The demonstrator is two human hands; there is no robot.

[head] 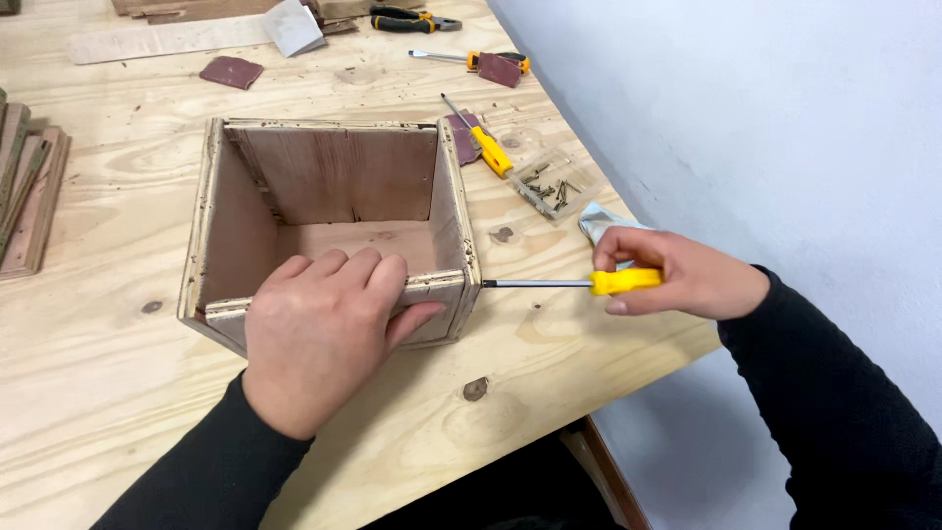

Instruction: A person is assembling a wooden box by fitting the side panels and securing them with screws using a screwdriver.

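A plywood workbench (118, 393) carried an open wooden box (324, 196) near its front edge. The left hand (319, 329) lay flat over the box's near wall, fingers hooked inside. The right hand (677, 275) gripped a yellow-handled screwdriver (589, 284), tip touching the box's right corner. Behind it lay a clear rectangular packet of screws (551, 184).
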